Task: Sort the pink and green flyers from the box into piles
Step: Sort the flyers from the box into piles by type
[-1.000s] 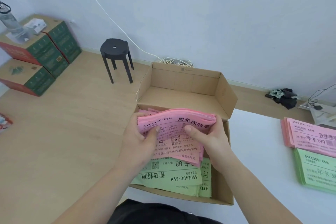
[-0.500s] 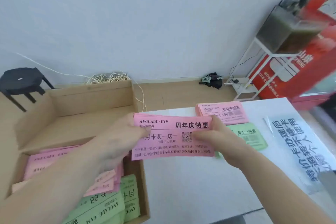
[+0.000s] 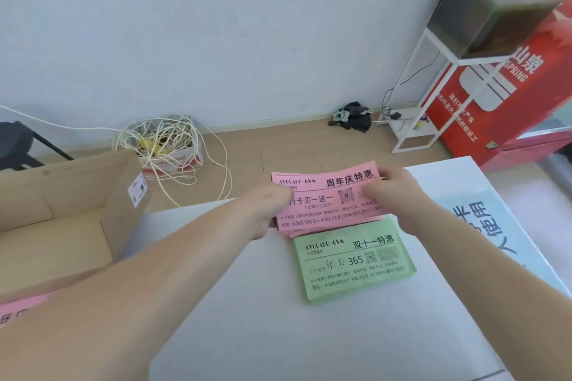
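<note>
At the left, the cardboard box (image 3: 117, 213) stands open on the counter (image 3: 278, 334), with more pink sheets (image 3: 18, 309) showing at its near corner, so by my reckoning the sorting is not finished.

The left hand (image 3: 266, 210) pinches the left end of a pink bundle (image 3: 328, 207), thumb on top. The bundle sits over the pink pile (image 3: 287, 234), of which only slivers of edge show beneath. I cannot tell whether it already rests on that pile.

Just on the near side lies the green pile (image 3: 356, 263), and the held bundle's near edge overlaps its far edge.

The right hand (image 3: 393, 198) grips the bundle's right end, thumb on the printed face and fingers curled over the far edge.

To land this well, I would:
- keep both ends level;
- square the bundle's corners to the pile below;
- pull it slightly toward the far side so no pink covers the green;
- lower it flat, then let go with both hands together so the thin sheets do not fan or slide.
</note>
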The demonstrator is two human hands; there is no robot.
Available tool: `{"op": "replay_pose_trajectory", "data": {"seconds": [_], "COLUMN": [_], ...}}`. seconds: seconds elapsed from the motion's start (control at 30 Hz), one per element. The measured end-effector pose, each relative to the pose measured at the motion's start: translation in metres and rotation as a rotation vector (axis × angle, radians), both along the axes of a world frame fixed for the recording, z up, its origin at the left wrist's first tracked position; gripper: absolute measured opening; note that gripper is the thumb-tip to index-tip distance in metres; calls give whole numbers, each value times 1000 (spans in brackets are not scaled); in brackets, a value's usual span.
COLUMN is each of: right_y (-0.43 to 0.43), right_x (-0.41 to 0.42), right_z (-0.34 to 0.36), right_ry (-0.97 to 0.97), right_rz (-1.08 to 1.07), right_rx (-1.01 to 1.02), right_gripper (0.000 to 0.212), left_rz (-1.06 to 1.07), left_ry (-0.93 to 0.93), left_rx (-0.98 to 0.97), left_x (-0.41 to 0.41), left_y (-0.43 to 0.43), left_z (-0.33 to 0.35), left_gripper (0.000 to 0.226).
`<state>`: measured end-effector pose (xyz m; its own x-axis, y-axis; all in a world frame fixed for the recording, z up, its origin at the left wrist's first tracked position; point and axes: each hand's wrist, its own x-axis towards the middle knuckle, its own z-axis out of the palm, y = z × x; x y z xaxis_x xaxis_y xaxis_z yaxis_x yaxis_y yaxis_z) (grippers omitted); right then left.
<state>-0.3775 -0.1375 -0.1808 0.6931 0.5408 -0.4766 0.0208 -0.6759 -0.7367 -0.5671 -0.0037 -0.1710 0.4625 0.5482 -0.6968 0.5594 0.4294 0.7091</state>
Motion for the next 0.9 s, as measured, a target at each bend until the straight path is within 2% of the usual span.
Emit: {"op": "replay_pose_trajectory", "data": {"seconds": [0.13, 0.23, 0.5, 0.57, 0.63, 0.7, 0.8, 0.9], "right_y": [2, -1, -2, -4, -8, -13, -17, -17], "right_x": [17, 20, 23, 24, 27, 28, 22, 14], "right_z": [-30, -46, -50, -52, -53, -52, -54, -53], "right_ry": [-14, -12, -95, -153, -213, -197, -112, -144], "right_rz": [4, -3, 64, 82, 88, 87, 128, 159], "right_rx": [8, -6, -37, -71, -134, -149, -127, -126], "right_gripper": [32, 32, 28, 26, 45, 60, 46, 31], "left_rz": [29, 36, 25, -52, -147, -235, -450, -604], "left_ry": [31, 49, 31, 88, 173, 155, 110, 199], "left_rx": [37, 142, 260, 348, 505, 598, 616, 708], "left_x": [14, 11, 4, 1, -4, -12, -19, -16], "left_y": [0, 1, 9, 11, 11, 6, -13, -15], "left_z": [-25, -44, -71, -71, -66, -64, -67, -77], "left_gripper": [34, 30, 30, 36, 55, 60, 62, 79]}}
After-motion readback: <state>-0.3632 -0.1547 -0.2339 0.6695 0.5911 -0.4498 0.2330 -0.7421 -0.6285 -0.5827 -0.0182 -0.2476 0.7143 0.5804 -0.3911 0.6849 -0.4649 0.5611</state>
